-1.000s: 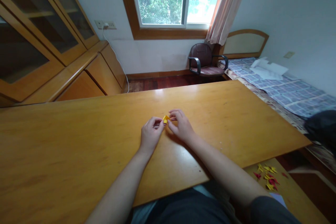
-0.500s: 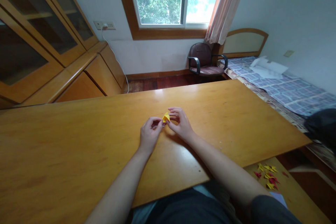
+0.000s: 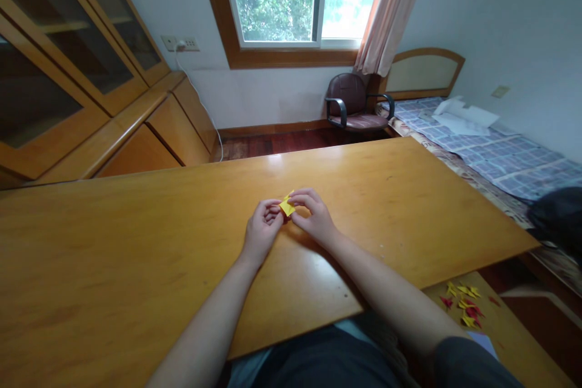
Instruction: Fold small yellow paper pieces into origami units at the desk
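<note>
A small folded piece of yellow origami paper (image 3: 287, 207) is held just above the middle of the wooden table (image 3: 182, 236). My left hand (image 3: 262, 224) pinches its left side between thumb and fingers. From the right, my right hand (image 3: 313, 213) grips it, with the fingers at its upper edge and the thumb by its lower right. Fingertips cover parts of the paper's edges, so not all of its folds show.
Several red and yellow folded paper figures (image 3: 466, 304) lie on a lower surface at the right, near a pale paper sheet (image 3: 482, 343). Beyond the table stand an armchair (image 3: 352, 103) and a bed (image 3: 495, 151). A glass-doored cabinet (image 3: 91, 103) is at the left.
The yellow paper has turned between my fingers and now shows a flatter, squarer face. My right fingers have shifted slightly over its top; both hands stay in nearly the same place.
</note>
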`<state>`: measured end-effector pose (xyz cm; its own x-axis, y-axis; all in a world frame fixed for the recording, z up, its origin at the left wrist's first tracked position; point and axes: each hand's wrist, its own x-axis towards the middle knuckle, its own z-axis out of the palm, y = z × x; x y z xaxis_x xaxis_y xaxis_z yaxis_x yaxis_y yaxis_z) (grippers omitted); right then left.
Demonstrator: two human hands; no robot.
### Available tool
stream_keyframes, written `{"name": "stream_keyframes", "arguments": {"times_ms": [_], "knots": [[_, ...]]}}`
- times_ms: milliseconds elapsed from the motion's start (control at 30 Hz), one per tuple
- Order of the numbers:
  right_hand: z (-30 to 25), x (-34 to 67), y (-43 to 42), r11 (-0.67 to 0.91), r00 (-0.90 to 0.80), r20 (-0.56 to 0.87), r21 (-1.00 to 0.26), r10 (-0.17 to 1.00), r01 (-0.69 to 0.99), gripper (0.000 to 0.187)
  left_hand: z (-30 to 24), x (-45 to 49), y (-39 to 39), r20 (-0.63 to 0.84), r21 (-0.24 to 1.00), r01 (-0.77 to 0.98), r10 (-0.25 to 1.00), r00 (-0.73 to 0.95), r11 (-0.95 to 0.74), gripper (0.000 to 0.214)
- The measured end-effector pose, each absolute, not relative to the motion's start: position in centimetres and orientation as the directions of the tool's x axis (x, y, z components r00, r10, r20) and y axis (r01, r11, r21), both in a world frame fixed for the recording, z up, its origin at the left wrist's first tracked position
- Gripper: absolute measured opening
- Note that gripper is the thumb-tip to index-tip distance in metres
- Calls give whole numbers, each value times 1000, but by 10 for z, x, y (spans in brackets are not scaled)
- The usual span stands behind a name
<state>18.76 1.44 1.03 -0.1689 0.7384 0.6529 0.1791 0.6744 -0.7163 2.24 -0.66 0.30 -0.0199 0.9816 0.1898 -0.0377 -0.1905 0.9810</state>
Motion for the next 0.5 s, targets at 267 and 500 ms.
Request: {"name": "stream_keyframes", "arguments": {"times_ms": [267,500], "knots": [[11,188,14,736,-207,706,-640,677,222,21,-1,21,-5,243,970,-38,970,8,-242,35],[12,189,13,745,-224,711,-634,667,208,23,-2,19,-4,267,963,-32,963,-19,-268,30]]}}
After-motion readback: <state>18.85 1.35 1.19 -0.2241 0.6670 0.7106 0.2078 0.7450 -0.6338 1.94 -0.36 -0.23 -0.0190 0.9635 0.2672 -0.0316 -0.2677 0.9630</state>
